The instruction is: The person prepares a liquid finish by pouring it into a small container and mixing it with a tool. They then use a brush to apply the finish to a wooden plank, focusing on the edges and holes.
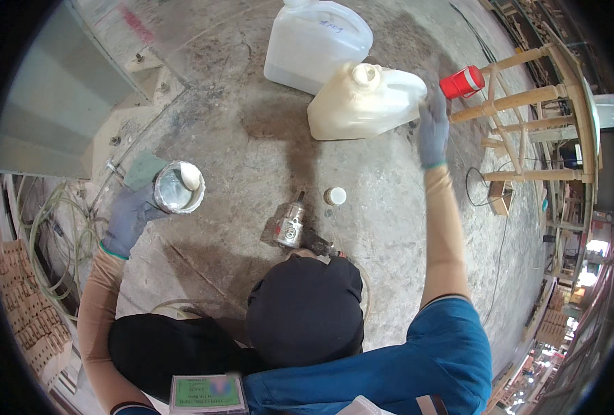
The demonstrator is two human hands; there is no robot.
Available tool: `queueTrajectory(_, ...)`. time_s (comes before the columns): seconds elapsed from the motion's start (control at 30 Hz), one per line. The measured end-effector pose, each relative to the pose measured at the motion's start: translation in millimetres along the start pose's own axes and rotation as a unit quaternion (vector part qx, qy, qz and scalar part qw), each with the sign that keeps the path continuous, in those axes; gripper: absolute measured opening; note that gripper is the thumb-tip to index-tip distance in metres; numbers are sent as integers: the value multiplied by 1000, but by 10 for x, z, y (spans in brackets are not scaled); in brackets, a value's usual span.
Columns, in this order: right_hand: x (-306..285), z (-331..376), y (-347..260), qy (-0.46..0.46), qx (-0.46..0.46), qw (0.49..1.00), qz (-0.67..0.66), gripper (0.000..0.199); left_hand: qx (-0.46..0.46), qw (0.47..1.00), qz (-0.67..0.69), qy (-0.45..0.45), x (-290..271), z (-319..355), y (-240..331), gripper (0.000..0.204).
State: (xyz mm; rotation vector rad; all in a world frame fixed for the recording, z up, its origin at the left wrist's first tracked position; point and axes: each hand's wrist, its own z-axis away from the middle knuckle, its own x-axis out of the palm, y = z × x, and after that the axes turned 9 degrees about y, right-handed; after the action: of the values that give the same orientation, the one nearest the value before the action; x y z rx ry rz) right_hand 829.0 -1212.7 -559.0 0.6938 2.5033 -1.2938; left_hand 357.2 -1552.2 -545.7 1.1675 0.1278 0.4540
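Observation:
My left hand, in a grey glove, is closed against the side of an open can with a white-crusted rim. Inside the can are a pale liquid and a white, rounded object. Behind that hand lies a green sheet. My right hand, gloved too, is at the handle end of a yellowish plastic jug. Blur and the jug's edge obscure its fingers, so its grip is unclear. The jug's mouth is uncapped. A white round cap lies on the floor.
Behind the yellowish jug stands a larger white jug. A red container and a wooden chair-like frame are at right. A metal power tool lies near my knees. Left are coiled hoses and a metal machine base.

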Motion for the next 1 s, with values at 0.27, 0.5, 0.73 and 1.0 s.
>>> queueTrajectory(0.27, 365, 2319, -90, -462, -5, 840, 286, 50, -78, 992, 70, 69, -35, -36, 35, 38)
queueTrajectory(0.5, 308, 873, -914, -148, -116, 967, 171, 58, -42, 991, 98, 85, -5, 1, 86, 36)
queueTrajectory(0.73, 561, -464, -1476, -313, -125, 919, 206, 49, -41, 990, 123, 61, -59, -37, 27, 33)
queueTrajectory(1.0, 780, -502, -1519, -382, -255, 816, 350, 46, -55, 987, 134, 64, -142, -97, -32, 32)
